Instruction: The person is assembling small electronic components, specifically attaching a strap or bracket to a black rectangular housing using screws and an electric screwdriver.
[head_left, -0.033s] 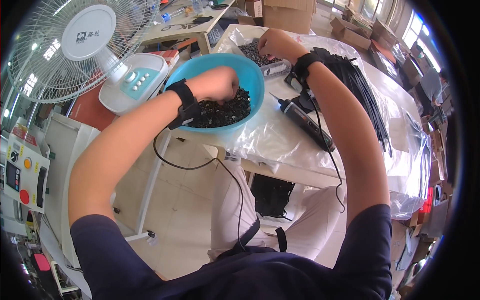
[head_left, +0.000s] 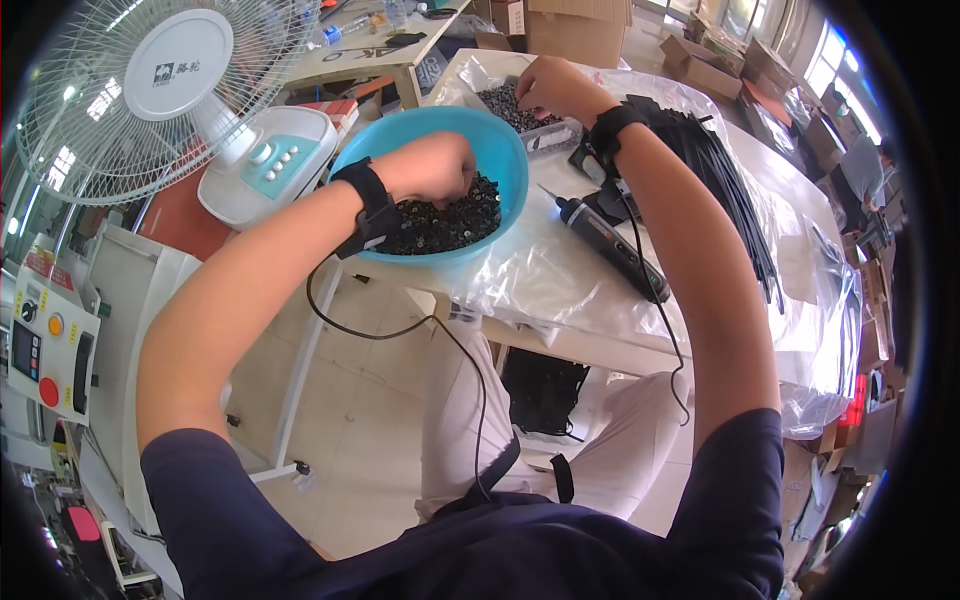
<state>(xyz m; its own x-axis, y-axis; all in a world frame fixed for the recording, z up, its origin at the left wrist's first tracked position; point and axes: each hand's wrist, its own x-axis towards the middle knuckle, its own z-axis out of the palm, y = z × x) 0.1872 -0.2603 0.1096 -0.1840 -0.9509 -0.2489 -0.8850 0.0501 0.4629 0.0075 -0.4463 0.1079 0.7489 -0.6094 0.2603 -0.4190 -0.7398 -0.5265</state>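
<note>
My left hand [head_left: 440,170] reaches into a blue plastic basin [head_left: 512,165], fingers curled down at a heap of small black parts [head_left: 440,228], some with shiny round ends. What those fingers hold is hidden. Farther right, my right hand [head_left: 555,88] bends over a clear plastic tray [head_left: 555,138] of small dark grey pieces [head_left: 503,103]. Its fingers are drawn together, and anything between them is too small to name. A black cordless-style screwdriver [head_left: 612,248] with a thin bit lies on the plastic-covered table, between the basin and my right forearm.
Long black strips [head_left: 705,160] lie in a bundle right of my right forearm. A white fan [head_left: 180,70] stands at the left, above a control box [head_left: 50,345]. Thin cables hang from both wristbands. Cardboard boxes [head_left: 575,40] stand behind the table.
</note>
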